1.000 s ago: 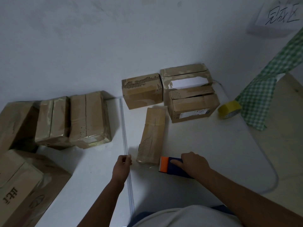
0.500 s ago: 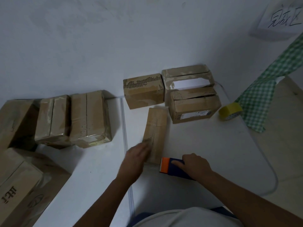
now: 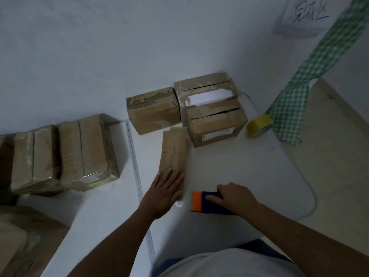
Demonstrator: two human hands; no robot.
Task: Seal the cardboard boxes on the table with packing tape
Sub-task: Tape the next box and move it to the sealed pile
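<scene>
Head view: your left hand (image 3: 166, 189) has moved from the table (image 3: 229, 168) seam onto the narrow box (image 3: 173, 150), fingers flat, pressing its near end; your right hand (image 3: 235, 196) grips the tape dispenser (image 3: 201, 201) just beside — three boxes behind look unsealed.

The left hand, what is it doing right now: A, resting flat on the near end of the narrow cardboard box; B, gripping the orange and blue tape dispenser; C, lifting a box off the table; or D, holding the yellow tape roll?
A: the left hand lies with straight fingers on the near end of the narrow cardboard box, while the right hand holds the tape dispenser and the yellow tape roll sits untouched.
</scene>
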